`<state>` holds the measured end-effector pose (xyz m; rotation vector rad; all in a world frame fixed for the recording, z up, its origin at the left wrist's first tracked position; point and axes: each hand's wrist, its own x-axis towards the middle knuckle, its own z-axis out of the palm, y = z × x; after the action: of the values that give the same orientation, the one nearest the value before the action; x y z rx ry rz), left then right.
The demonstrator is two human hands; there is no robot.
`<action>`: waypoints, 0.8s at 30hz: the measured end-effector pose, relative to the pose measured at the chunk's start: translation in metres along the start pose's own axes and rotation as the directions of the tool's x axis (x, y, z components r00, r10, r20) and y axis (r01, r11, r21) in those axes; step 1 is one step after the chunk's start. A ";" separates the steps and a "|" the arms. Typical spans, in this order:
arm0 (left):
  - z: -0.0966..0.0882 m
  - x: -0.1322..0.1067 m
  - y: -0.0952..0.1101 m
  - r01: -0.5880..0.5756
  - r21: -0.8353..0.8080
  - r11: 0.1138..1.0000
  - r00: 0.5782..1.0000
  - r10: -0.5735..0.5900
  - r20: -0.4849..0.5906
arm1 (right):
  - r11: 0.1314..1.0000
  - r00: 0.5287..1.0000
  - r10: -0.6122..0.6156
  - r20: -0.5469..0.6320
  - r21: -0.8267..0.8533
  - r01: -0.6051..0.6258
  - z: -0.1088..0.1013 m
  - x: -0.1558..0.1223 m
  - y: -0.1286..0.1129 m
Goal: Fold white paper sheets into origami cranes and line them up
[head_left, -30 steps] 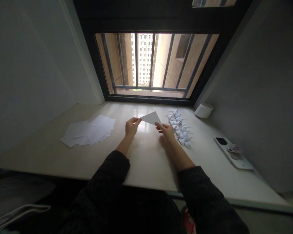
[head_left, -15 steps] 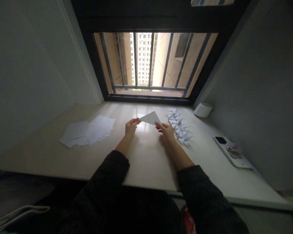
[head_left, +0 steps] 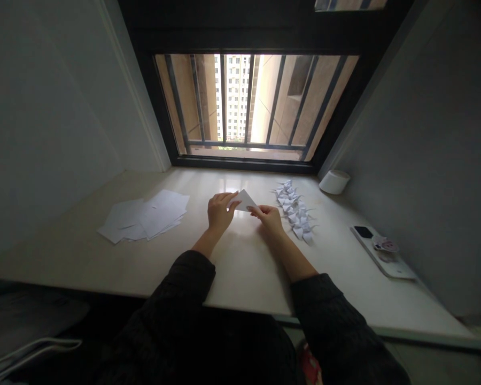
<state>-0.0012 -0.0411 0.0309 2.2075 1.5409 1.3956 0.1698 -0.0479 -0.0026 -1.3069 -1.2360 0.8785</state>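
I hold a small white paper triangle (head_left: 246, 201) just above the pale stone sill (head_left: 240, 267), in front of the barred window. My left hand (head_left: 219, 211) pinches its left corner, fingers curled round the edge. My right hand (head_left: 268, 218) pinches the lower right corner between thumb and forefinger. The hands are close together, with only a small part of the paper showing between them. Both dark sleeves reach in from the bottom of the view.
A loose stack of white sheets (head_left: 144, 216) lies at the left. A row of several folded paper cranes (head_left: 294, 211) runs along the right of my hands. Farther right stand a white roll (head_left: 334, 181) and a phone (head_left: 380, 250) by the wall.
My hands have come closer together and the triangle now shows smaller, folded in between them. My left hand shifted right, over the paper's left corner.
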 end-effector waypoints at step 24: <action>0.019 0.005 -0.021 0.480 -0.635 0.605 0.876 -0.369 0.310 | 0.922 0.940 -0.155 0.304 0.386 0.028 0.003 0.003 0.002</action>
<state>-0.0010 -0.0194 0.0116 1.3292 1.1019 1.3094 0.1679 -0.0446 -0.0043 -0.8056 -1.2915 1.2332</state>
